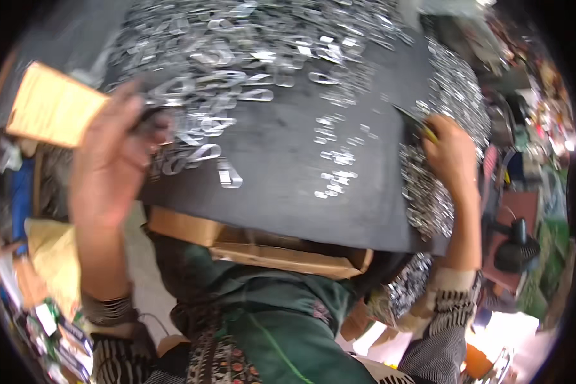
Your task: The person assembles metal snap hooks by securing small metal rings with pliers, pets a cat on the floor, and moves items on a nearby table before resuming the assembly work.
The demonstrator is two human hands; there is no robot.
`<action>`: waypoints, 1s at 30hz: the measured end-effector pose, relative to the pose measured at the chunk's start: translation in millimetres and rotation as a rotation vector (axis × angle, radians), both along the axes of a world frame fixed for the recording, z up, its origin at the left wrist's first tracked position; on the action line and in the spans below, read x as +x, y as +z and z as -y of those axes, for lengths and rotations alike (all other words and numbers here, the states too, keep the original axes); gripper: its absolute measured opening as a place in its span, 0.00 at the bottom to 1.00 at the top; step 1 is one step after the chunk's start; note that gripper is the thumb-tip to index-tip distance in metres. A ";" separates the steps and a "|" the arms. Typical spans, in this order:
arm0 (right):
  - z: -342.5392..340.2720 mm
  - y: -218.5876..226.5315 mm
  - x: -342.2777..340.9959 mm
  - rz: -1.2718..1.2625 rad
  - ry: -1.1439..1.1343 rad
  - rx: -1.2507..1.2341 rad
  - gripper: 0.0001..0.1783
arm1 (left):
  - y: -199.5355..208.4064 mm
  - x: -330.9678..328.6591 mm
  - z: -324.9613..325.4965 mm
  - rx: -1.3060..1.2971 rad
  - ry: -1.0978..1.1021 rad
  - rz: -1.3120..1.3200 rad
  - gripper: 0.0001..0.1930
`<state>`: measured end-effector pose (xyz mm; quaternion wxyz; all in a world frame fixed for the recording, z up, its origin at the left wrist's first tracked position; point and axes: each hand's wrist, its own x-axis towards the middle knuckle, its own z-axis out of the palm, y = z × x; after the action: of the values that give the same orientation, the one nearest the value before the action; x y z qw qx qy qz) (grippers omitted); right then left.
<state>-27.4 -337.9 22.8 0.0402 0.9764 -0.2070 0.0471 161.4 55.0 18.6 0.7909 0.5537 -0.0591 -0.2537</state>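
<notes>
At the left side of the black work surface, my left hand is raised and smeared by motion. Its fingers curve around a dark gap beside several flat metal loops, and whether it holds one is unclear. My right hand, at the right side, is closed on a slim pointed metal tool with a yellow handle. The tool's tip points up and left. Left of it, small shiny metal pieces lie in a loose column. More loops cover the far part of the surface.
A dense heap of small shiny metal parts runs along the right edge. An orange-yellow paper sheet lies at far left. An open cardboard box sits under the front edge, near my lap. A bag of shiny parts stands below at right.
</notes>
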 end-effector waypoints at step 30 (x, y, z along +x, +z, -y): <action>-153.2 17.8 -56.0 0.042 0.376 0.982 0.15 | -24.3 -154.6 46.2 0.131 -0.594 -0.170 0.11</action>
<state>-83.4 -184.7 40.5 -0.4354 0.8994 -0.0269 -0.0294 6.8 8.8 -5.6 0.6468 0.5388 -0.1353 -0.5226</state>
